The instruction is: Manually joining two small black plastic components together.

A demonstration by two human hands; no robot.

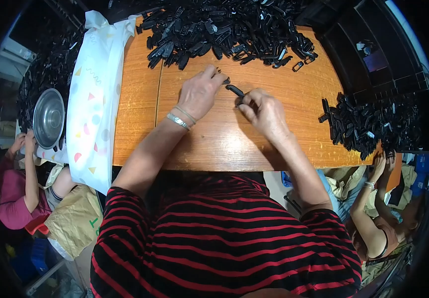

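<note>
Over the middle of the wooden table, my left hand (199, 92) is closed, its fingertips pinching a small black plastic piece (227, 81). Just to its right, my right hand (265, 111) grips a longer, slightly curved black plastic part (235, 91) between thumb and fingers. That part's far end points at the small piece, with the two very near each other; whether they touch I cannot tell. Beyond both hands lies a large heap of similar black plastic parts (219, 32), some with frame-like openings.
Bare wood shows on the table (194, 149) around my hands. A white patterned plastic sheet (93, 99) covers the left edge, beside a metal bowl (49, 119). Another black heap (368, 121) lies at right. People work on both sides, their hands (384, 164) near the heaps.
</note>
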